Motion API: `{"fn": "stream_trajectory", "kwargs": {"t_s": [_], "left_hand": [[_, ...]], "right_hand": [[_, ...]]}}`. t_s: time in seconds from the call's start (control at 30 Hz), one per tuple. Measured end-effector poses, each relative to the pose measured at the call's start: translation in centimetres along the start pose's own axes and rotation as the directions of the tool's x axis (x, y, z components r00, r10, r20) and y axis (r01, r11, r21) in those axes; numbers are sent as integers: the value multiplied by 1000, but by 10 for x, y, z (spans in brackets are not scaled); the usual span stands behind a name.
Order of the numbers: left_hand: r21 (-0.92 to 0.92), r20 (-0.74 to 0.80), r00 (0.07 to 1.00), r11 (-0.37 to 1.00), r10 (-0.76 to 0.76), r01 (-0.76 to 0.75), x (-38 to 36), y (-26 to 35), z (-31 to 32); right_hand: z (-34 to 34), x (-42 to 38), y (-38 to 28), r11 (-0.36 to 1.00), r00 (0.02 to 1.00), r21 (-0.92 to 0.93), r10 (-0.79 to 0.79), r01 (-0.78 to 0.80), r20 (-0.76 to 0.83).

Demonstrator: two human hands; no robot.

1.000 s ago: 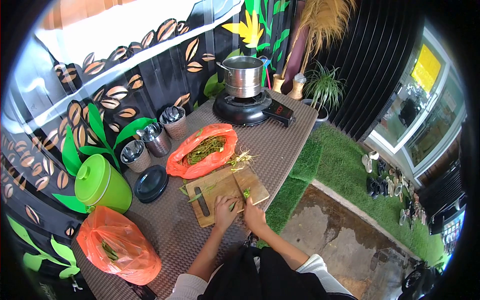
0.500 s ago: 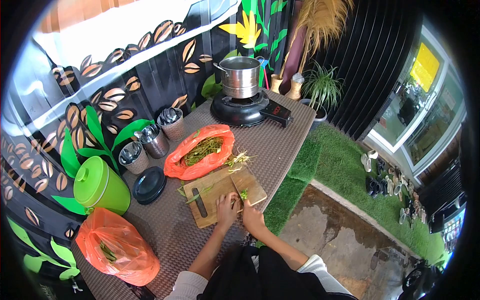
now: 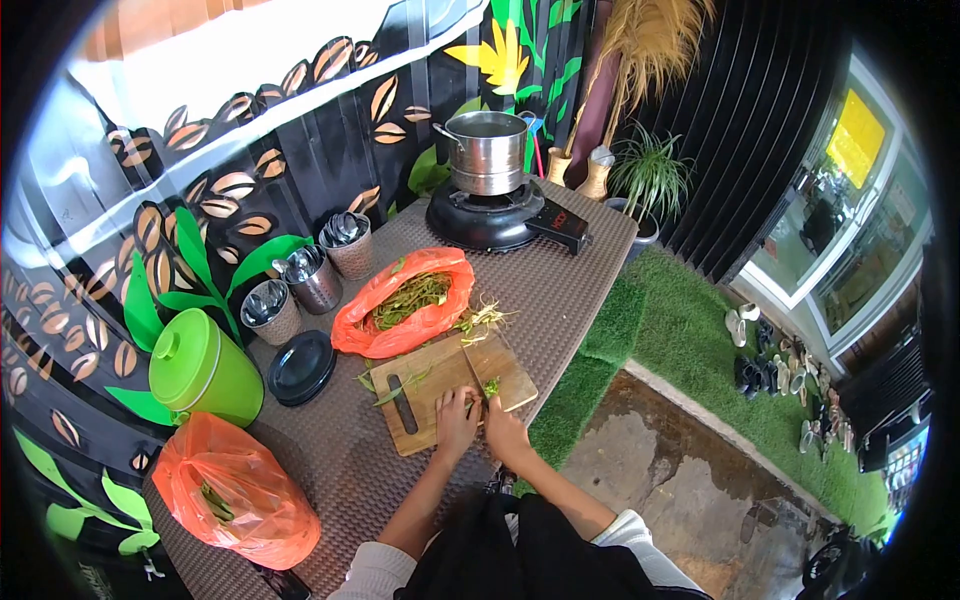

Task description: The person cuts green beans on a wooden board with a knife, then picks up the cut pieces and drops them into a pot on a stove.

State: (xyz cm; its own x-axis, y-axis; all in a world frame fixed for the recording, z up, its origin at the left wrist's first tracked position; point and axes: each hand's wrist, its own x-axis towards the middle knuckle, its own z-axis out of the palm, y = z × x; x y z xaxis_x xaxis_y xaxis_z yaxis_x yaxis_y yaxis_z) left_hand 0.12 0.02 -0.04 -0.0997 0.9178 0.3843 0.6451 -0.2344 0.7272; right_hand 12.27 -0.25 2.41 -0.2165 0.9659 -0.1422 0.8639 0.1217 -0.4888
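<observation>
On the wooden cutting board [image 3: 447,362], my right hand [image 3: 506,434] is closed around the handle of a knife [image 3: 474,369], whose blade points away from me. Close beside the blade, my left hand [image 3: 457,418] has its fingers curled down on the board. What those fingers press or hold is hidden. A small heap of chopped greens [image 3: 491,386] lies just right of the blade. Several loose green stalks [image 3: 402,385] rest near the board's handle slot. Trimmed pale roots [image 3: 484,317] lie beyond the far edge of the board.
An open orange bag [image 3: 350,330] of greens sits behind the board. A tied orange bag [image 3: 260,510], green lidded bucket [image 3: 200,370], dark plates [image 3: 301,368] and cutlery holders [image 3: 313,282] stand left. At the far end, a steel pot [image 3: 487,155] sits on a portable stove [image 3: 478,222].
The whole view has shifted slightly. Both hands and the knife stay at the same spot on the board, with only slight movement at the fingers.
</observation>
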Motion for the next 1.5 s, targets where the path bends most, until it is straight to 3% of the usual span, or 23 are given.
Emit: {"fn": "stream_trajectory", "kwargs": {"t_s": [0.23,0.33,0.43,0.53,0.8,0.9,1.03,1.1,1.2,1.27,1.5], "left_hand": [[-16,-41,999,1000,23,-24,-1,2,-1],[-25,-7,1000,1000,10,-10,1,-1,0],[-10,-6,1000,1000,15,-15,-1,-2,0],[-14,-29,1000,1000,13,-14,-1,1,0],[-73,-41,998,996,-49,46,-2,-4,3],[-62,-76,997,998,21,-26,-6,-7,3],[-194,-16,998,979,61,-63,-5,-2,1],[-226,-14,996,970,89,-90,-5,-3,0],[-220,-48,997,974,53,-63,-3,-2,-3],[-59,-85,993,995,79,-84,-2,-1,-5],[-41,-54,995,995,83,-86,-3,0,-1]], "right_hand": [[-17,-11,1,997,997,14,-73,74,-8],[-12,-14,-9,998,996,-20,58,-57,64],[1,5,3,999,999,26,36,-37,22],[-3,12,15,993,996,79,-85,87,-24],[8,-6,1,998,997,-48,28,-31,-66],[0,-6,4,999,996,-33,26,-29,-85],[-8,-6,8,999,997,-33,14,-16,-73],[-14,-4,9,999,999,3,39,-39,-3],[-25,-3,14,1000,1000,29,3,-4,31],[-30,-3,17,999,999,43,-13,12,36],[-24,-15,17,998,999,49,-43,41,32]]}}
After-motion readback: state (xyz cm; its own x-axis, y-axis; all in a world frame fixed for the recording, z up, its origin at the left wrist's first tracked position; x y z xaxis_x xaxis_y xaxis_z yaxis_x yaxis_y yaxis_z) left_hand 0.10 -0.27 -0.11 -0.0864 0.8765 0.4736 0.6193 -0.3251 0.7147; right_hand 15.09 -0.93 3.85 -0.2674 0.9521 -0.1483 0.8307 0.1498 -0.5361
